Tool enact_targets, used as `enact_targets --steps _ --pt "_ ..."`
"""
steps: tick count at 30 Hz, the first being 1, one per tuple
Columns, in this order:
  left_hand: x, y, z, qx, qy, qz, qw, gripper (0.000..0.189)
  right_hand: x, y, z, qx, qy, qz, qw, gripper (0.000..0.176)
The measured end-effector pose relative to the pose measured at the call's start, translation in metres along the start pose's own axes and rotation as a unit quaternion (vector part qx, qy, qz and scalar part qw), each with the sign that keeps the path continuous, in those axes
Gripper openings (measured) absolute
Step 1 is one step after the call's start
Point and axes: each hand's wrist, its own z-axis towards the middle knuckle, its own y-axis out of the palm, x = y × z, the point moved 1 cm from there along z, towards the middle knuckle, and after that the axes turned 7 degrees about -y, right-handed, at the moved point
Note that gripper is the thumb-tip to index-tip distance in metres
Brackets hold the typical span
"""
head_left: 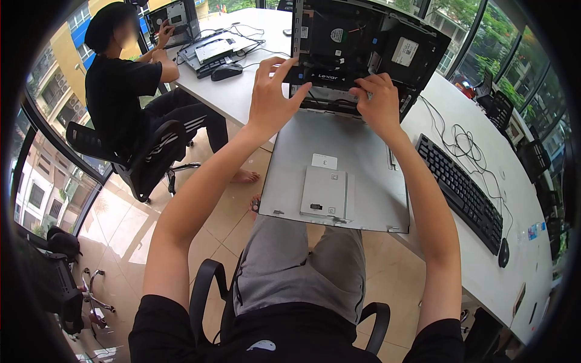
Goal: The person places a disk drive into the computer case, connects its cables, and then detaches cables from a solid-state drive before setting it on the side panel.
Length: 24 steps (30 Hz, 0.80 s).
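An open black computer case [363,42] stands upright at the table edge, with drives, labels and a part marked "Lexar" [328,77] inside. Its grey metal side panel [284,175] lies flat below it, over my lap, with a silver bracket [315,187] and a small white label [325,161]. My left hand [272,91] is at the left side of the case, fingers spread, with nothing visible in it. At the right end of the Lexar part, my right hand [378,100] has its thumb and fingers pinched together; what they hold is hidden.
To the right lie a black keyboard [463,193], a mouse [503,253] and coiled cables [466,148]. Another person [121,91] sits at the upper left, working at a second case [172,24]. Near them on the table are keyboards [215,51] and a mouse [227,72].
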Motion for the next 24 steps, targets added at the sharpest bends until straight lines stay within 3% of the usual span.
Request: enact_targets --steps 1,5,10,24 --pt "-0.004 0.000 0.001 -0.047 -0.055 0.003 0.997 0.067 0.001 0.002 0.001 0.001 0.002 -0.006 1.000 0.014" --pt "-0.008 0.008 0.001 -0.042 -0.056 -0.006 0.998 0.071 -0.010 0.000 0.001 -0.010 -0.032 -0.079 0.996 0.012" --pt "-0.009 0.012 0.004 -0.045 -0.101 -0.013 0.994 0.071 -0.013 0.014 0.000 0.003 -0.046 -0.058 0.997 0.010" --pt "-0.010 0.021 0.005 -0.015 -0.052 0.020 0.998 0.071 -0.028 0.014 0.005 -0.040 -0.077 -0.109 0.990 0.019"
